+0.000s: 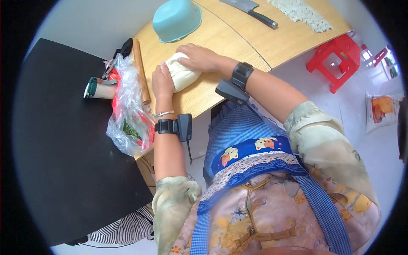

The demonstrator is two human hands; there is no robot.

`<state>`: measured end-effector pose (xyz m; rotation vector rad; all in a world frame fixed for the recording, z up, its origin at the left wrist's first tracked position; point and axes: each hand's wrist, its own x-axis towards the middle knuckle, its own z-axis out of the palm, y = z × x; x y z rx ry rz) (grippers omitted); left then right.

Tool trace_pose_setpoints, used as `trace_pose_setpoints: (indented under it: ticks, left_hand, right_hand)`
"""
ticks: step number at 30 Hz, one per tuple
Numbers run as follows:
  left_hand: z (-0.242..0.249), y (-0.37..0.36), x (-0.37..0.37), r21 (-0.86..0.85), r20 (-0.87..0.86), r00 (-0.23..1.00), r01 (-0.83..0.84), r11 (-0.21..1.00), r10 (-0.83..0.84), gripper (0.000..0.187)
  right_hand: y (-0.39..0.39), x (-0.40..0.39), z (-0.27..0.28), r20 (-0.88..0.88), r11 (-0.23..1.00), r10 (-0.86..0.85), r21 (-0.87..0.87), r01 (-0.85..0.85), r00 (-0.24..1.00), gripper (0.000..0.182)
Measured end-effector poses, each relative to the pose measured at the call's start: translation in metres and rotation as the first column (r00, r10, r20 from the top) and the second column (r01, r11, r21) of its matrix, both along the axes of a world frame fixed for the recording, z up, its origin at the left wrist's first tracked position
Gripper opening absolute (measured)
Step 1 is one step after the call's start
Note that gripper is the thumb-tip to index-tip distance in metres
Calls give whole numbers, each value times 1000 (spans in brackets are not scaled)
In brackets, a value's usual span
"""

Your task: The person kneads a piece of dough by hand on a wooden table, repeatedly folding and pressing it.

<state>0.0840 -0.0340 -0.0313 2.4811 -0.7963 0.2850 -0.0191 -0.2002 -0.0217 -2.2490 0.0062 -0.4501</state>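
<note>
A pale, smooth lump of dough rests on the wooden table, gripped from both sides. My left hand presses on its left side, fingers curled against it. Over the far right side lies my right hand, its thumb on top of the dough and its fingers bent around the back. Just beyond them sits an upside-down light blue plastic basin. To the left of my left hand, a wooden rolling pin lies along the table edge.
Clear plastic bags with red and green contents lie left of the rolling pin, near a white-and-green roll. A cleaver and rows of shaped dough pieces are at the far right. A red stool stands beside the table.
</note>
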Motion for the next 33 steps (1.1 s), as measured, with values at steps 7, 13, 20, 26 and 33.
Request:
trace_pose_setpoints:
  ticks: [7,13,20,26,33]
  left_hand:
    - [-4,12,-30,-97,79,994,77,992,-70,37]
    - [-11,26,-63,-178,139,988,94,980,-69,33]
    - [-23,27,-79,-290,195,980,79,954,-22,32]
    - [-22,29,-83,-296,192,981,71,953,-13,33]
    - [-23,29,-87,-336,158,988,54,940,0,33]
  right_hand:
    - [9,-27,-8,254,997,32,-80,-12,967,49]
    - [18,-49,-14,323,999,16,-55,2,946,45]
    - [27,-63,-13,318,997,-74,-10,81,945,46]
    - [21,-61,-22,394,998,5,-66,23,919,46]
    - [19,-59,-27,426,994,31,-109,18,904,43]
